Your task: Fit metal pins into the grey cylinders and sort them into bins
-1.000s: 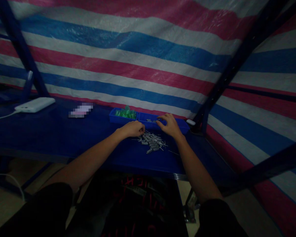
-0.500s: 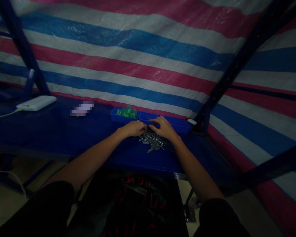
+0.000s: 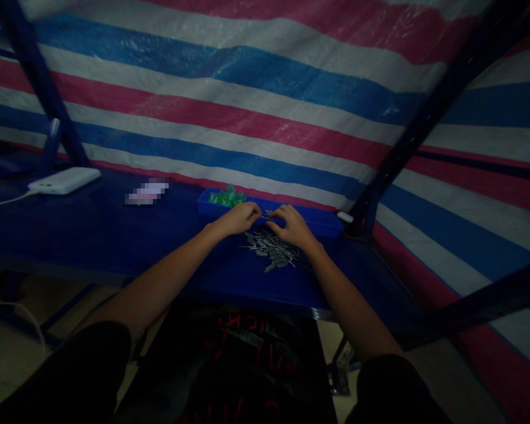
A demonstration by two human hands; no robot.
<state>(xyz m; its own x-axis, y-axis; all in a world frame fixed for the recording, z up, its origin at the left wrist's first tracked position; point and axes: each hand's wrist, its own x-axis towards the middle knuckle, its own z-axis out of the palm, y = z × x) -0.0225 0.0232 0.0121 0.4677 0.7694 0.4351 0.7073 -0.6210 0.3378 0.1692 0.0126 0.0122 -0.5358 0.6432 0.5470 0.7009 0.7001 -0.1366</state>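
My left hand (image 3: 242, 218) pinches a thin metal pin (image 3: 265, 218) that points right, toward my other hand. My right hand (image 3: 291, 225) is curved, thumb and forefinger apart around the pin's far end; whether its fingers touch anything I cannot make out. Below both hands a pile of thin metal pins and short grey cylinders (image 3: 274, 250) lies on the blue table. Just behind the hands stands a blue divided tray (image 3: 322, 222). Green translucent pieces (image 3: 227, 196) fill its left compartment, and a few small metal parts show in the other, partly hidden by my right hand.
A white power bank (image 3: 65, 180) with a cable lies on the blue table (image 3: 92, 235) at the left. Right of it is a pixelated flat item (image 3: 147, 192). A small white case (image 3: 345, 217) sits by the right post (image 3: 371, 203). Striped sheeting hangs behind.
My left hand has risen from the pile, bringing up a thin pin in its fingertips. My right hand has barely moved, staying just above the pile.
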